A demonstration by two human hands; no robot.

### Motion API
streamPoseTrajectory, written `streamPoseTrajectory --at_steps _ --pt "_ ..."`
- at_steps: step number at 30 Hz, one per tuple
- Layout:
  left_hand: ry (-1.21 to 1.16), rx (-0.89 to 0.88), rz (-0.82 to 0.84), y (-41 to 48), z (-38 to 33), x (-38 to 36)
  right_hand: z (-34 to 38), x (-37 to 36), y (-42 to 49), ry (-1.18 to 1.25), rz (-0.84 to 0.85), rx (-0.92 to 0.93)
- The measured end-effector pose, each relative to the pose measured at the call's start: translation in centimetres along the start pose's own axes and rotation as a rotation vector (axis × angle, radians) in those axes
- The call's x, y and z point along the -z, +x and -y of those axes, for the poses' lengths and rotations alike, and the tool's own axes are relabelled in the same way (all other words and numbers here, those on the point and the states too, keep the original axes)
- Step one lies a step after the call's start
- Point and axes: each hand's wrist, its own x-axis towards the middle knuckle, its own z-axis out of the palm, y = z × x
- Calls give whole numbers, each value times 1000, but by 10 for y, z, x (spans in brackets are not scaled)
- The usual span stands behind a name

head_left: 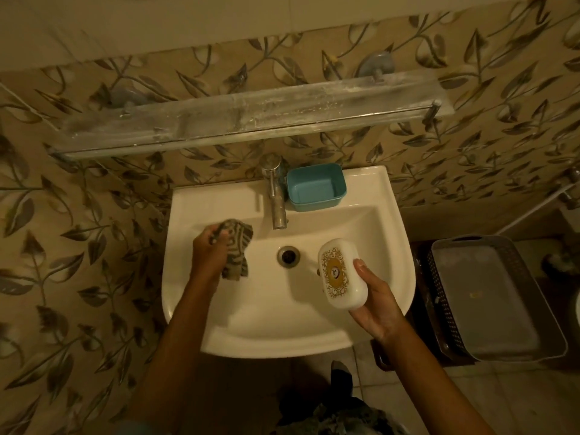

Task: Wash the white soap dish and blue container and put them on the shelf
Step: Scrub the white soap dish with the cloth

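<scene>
Leaf-patterned tiles behind white sink (392, 277); we stand over it. Our left hand (208, 257) grip is closed around a patterned cloth (237, 249) over the basin. Our right hand (375, 304) grips the white soap dish (340, 274), lid up. Blue container (316, 187) sits on sink ledge beside faucet (276, 196). Glass shelf (251, 117) above, dusty.

From my view, I see two forearms coming up from the bottom of the frame, and both are bare, with no sleeve. The left hand (209, 255) and the right hand (375, 304) wear no glove, ring, watch or bracelet that I can see. At the bottom centre is dark patterned clothing (339, 412); the light is too dim to tell its exact colour.
</scene>
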Motion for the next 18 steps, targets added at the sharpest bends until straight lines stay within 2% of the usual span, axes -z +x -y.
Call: streamPoseTrajectory --at_steps 3,6,8,10,12,14,15,18 --pt "25 -99 -136 23 -32 -4 -2 1 1 -8 -31 -30" --pt "55 -229 -135 49 -59 -17 -5 -1 -2 -10 -32 -51" --pt "127 -288 -67 72 -62 -31 -7 -1 -4 -10 -38 -62" --pt "196 -350 103 93 -53 -49 -9 1 -6 -1 -57 -80" --pt "455 -413 226 116 -30 -68 -12 3 -6 6 -71 -97" --pt "757 -392 295 121 -4 -82 -12 2 -7 -11 -80 -99" --pt "798 -372 307 118 3 -85 -12 1 -7 -20 -84 -97" --pt "540 -433 300 109 1 -78 -8 -5 -5 -50 -68 -73"
